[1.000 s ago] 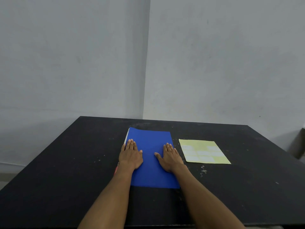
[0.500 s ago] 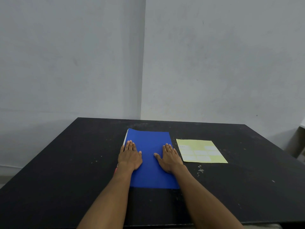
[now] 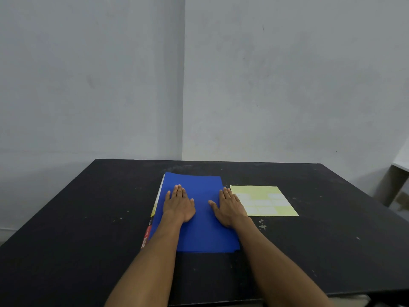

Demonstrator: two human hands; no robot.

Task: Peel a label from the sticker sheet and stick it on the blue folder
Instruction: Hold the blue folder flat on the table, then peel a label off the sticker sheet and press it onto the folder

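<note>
A blue folder (image 3: 202,231) lies flat in the middle of the black table (image 3: 77,229). My left hand (image 3: 178,204) rests palm down on its left half, fingers together and pointing away from me. My right hand (image 3: 231,207) rests palm down on its right edge, holding nothing. Just right of the folder lies a pale yellow sticker sheet (image 3: 263,200) with several whitish labels on it. The fingertips of my right hand come close to the sheet's left edge.
A strip of white, yellow and red paper (image 3: 152,220) sticks out along the folder's left edge. Grey walls meet in a corner behind the table. Part of a white shelf (image 3: 400,165) shows at the far right. Small white specks mark the tabletop.
Both hands stay flat on the folder. The view has shifted slightly, with the wall corner drifting left in the picture.
</note>
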